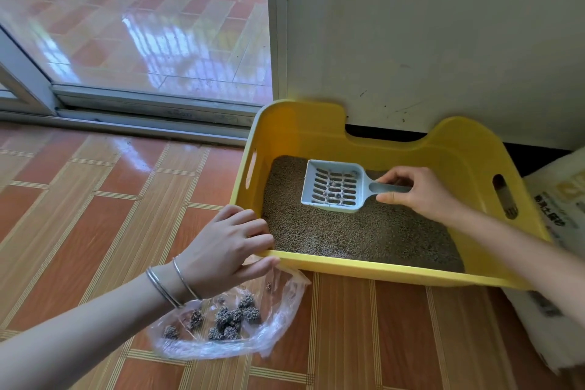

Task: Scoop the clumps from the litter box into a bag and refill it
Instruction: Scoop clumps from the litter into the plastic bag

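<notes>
A yellow litter box (pixel 364 267) stands on the tiled floor against the wall, with a layer of grey-brown litter (pixel 348 231) inside. A pale blue slotted scoop (pixel 335 188) lies on the litter; a few grains stick to its slots. My right hand (pixel 414 191) pinches the scoop's handle. My left hand (pixel 228 247) grips the box's near left corner, fingers over the rim and thumb under it. Below that hand a clear plastic bag (pixel 278 313) lies open on the floor with several dark clumps (pixel 228 320) in it.
A white printed sack (pixel 566 231) leans at the right, beside the box. A sliding glass door with a metal track (pixel 142 123) runs along the far left. The white wall (pixel 427 41) is right behind the box. Glossy orange tiles (pixel 95 215) cover the floor.
</notes>
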Action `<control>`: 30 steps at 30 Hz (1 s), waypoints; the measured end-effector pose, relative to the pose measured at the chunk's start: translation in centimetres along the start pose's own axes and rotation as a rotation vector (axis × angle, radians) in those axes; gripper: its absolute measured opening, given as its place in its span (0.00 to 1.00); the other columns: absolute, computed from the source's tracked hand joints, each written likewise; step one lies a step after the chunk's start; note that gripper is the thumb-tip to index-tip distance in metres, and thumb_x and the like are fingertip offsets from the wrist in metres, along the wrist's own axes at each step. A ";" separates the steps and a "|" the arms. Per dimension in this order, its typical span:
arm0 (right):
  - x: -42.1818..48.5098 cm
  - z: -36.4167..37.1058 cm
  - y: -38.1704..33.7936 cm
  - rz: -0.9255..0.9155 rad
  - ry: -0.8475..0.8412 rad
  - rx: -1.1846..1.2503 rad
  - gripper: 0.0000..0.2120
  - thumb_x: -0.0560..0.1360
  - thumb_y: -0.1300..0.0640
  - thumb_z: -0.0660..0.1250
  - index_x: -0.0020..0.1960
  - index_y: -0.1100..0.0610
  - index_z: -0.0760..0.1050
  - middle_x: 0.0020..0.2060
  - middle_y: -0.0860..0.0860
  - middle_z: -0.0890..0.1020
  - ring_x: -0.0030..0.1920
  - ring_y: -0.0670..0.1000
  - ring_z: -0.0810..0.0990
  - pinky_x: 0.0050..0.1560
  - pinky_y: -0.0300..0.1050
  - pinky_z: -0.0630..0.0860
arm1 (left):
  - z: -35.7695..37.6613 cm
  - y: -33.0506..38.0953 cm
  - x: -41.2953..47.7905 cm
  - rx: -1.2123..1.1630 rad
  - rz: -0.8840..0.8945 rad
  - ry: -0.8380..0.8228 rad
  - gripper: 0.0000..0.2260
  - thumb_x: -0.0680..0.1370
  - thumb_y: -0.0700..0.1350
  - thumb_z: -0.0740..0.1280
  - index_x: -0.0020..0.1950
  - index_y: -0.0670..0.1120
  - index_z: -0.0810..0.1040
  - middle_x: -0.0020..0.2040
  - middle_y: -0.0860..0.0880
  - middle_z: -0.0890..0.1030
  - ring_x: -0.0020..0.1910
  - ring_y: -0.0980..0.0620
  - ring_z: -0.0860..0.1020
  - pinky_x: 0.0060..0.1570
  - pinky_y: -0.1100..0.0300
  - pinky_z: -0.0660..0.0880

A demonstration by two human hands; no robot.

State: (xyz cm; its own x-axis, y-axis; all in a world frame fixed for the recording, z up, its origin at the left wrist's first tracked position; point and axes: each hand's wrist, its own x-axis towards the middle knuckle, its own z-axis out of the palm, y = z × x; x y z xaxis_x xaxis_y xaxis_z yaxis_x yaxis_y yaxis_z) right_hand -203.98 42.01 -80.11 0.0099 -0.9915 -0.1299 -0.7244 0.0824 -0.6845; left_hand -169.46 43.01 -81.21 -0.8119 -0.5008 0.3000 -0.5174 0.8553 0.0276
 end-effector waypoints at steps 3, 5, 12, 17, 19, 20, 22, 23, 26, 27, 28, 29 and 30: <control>-0.2 0.1 0.1 0.001 -0.011 -0.030 0.11 0.66 0.55 0.76 0.40 0.42 0.76 0.41 0.45 0.82 0.43 0.51 0.78 0.47 0.52 0.73 | 0.0 0.0 0.0 -0.003 -0.006 0.001 0.17 0.80 0.57 0.54 0.37 0.50 0.72 0.36 0.54 0.73 0.37 0.53 0.67 0.45 0.59 0.63; -0.1 0.1 0.3 0.008 -0.035 -0.078 0.12 0.66 0.55 0.75 0.40 0.42 0.75 0.40 0.43 0.81 0.43 0.49 0.78 0.47 0.50 0.73 | 0.0 0.0 -0.1 -0.002 -0.011 -0.004 0.18 0.80 0.57 0.54 0.37 0.50 0.72 0.37 0.54 0.73 0.38 0.53 0.67 0.45 0.59 0.63; -1.5 -3.5 2.2 0.159 -0.079 -0.349 0.07 0.70 0.54 0.72 0.46 0.47 0.76 0.43 0.45 0.78 0.40 0.47 0.76 0.37 0.43 0.69 | 0.0 0.1 -0.3 -0.008 -0.015 0.015 0.19 0.81 0.58 0.52 0.38 0.50 0.74 0.37 0.54 0.74 0.38 0.53 0.68 0.46 0.60 0.63; -2.8 -6.3 3.5 0.232 -0.080 -0.734 0.07 0.70 0.48 0.71 0.48 0.44 0.76 0.43 0.44 0.80 0.33 0.41 0.72 0.29 0.39 0.64 | 0.0 0.1 -0.2 -0.014 -0.008 0.030 0.20 0.81 0.57 0.52 0.38 0.50 0.74 0.37 0.54 0.74 0.37 0.53 0.69 0.46 0.60 0.63; -3.0 -6.8 3.8 0.250 -0.106 -0.750 0.08 0.70 0.48 0.71 0.48 0.44 0.76 0.41 0.44 0.80 0.34 0.41 0.73 0.30 0.39 0.65 | 0.0 0.0 -0.2 -0.011 0.003 0.026 0.19 0.81 0.57 0.51 0.39 0.50 0.74 0.37 0.54 0.74 0.37 0.53 0.69 0.46 0.60 0.63; -3.1 -6.9 3.8 0.251 -0.130 -0.756 0.08 0.70 0.48 0.71 0.48 0.44 0.76 0.39 0.43 0.79 0.35 0.41 0.73 0.30 0.39 0.65 | -0.1 -0.1 -0.3 -0.010 0.014 0.016 0.19 0.81 0.57 0.51 0.39 0.50 0.73 0.37 0.54 0.74 0.37 0.53 0.69 0.46 0.59 0.64; -3.3 -7.1 3.7 0.247 -0.177 -0.811 0.07 0.71 0.47 0.70 0.47 0.44 0.75 0.36 0.42 0.76 0.35 0.42 0.73 0.30 0.39 0.66 | -0.2 -0.2 -0.2 -0.005 0.037 -0.011 0.19 0.82 0.57 0.51 0.39 0.50 0.73 0.37 0.54 0.73 0.37 0.52 0.71 0.46 0.58 0.65; -3.3 -7.2 3.7 0.247 -0.196 -0.855 0.07 0.71 0.47 0.70 0.47 0.44 0.74 0.36 0.42 0.76 0.35 0.42 0.74 0.31 0.39 0.68 | -0.3 -0.3 -0.2 -0.001 0.047 -0.023 0.19 0.82 0.57 0.51 0.40 0.50 0.73 0.37 0.54 0.73 0.37 0.52 0.71 0.46 0.57 0.66; -3.0 -7.6 4.1 0.284 -0.258 -0.987 0.08 0.70 0.47 0.70 0.48 0.46 0.75 0.38 0.44 0.78 0.39 0.46 0.76 0.40 0.44 0.77 | -0.5 -0.4 0.1 0.014 0.071 -0.049 0.19 0.82 0.57 0.51 0.40 0.50 0.74 0.37 0.54 0.73 0.37 0.51 0.72 0.45 0.57 0.66; -3.0 -7.7 4.1 0.299 -0.285 -1.035 0.08 0.70 0.47 0.69 0.48 0.46 0.75 0.38 0.44 0.77 0.39 0.46 0.76 0.40 0.44 0.78 | -0.6 -0.4 0.1 0.016 0.079 -0.054 0.19 0.82 0.57 0.51 0.40 0.50 0.74 0.37 0.54 0.74 0.37 0.51 0.72 0.45 0.57 0.65; -3.0 -7.6 4.0 0.307 -0.306 -1.072 0.07 0.70 0.47 0.68 0.48 0.46 0.75 0.38 0.44 0.77 0.38 0.46 0.76 0.39 0.43 0.78 | -0.7 -0.4 0.1 0.016 0.085 -0.060 0.19 0.82 0.56 0.51 0.41 0.49 0.74 0.37 0.54 0.74 0.37 0.51 0.72 0.45 0.57 0.65; -3.2 -7.5 3.9 0.313 -0.318 -1.081 0.07 0.71 0.47 0.68 0.47 0.46 0.75 0.37 0.44 0.76 0.38 0.46 0.76 0.36 0.41 0.76 | -0.8 -0.4 0.2 0.013 0.089 -0.066 0.19 0.82 0.56 0.50 0.42 0.49 0.75 0.38 0.54 0.74 0.37 0.51 0.72 0.46 0.57 0.65; -3.4 -7.2 3.8 0.320 -0.323 -1.060 0.06 0.71 0.47 0.68 0.47 0.46 0.75 0.37 0.44 0.76 0.38 0.46 0.76 0.34 0.40 0.75 | -0.8 -0.4 0.1 0.008 0.089 -0.074 0.18 0.82 0.56 0.50 0.43 0.50 0.75 0.38 0.54 0.74 0.37 0.51 0.73 0.46 0.56 0.66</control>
State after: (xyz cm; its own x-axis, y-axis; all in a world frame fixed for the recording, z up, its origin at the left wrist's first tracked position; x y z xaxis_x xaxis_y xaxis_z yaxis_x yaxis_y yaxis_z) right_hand -211.78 44.98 -77.11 -0.2134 -0.8557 -0.4715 -0.9395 0.0473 0.3394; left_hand -169.17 42.74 -80.43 -0.8723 -0.4316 0.2298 -0.4442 0.8959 -0.0035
